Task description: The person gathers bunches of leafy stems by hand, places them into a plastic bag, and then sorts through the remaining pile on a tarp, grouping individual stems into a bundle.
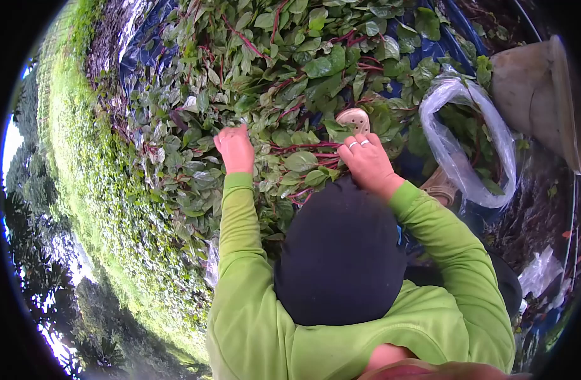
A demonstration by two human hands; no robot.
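My left hand [235, 149] is closed over the leafy pile, its fingertips among the leaves; what it pinches, if anything, I cannot make out. Farther right, my right hand [369, 161], with rings on a finger, is closed around the ends of several red-stemmed leafy greens [312, 151]. Their leaves point left, toward my left hand. A large heap of the same greens [265, 76] spreads beneath and beyond both hands. Between my arms, a rounded dark cloth-covered shape [341, 253] hides part of the heap.
A clear plastic bag [439, 136] stands open at right with greens in it. Behind it is a tilted, dirty bucket [531, 95]. Blue sheeting [452, 38] lies under the heap. Beige clogs [354, 118] show near my right hand. Crumpled plastic [540, 272] lies at lower right.
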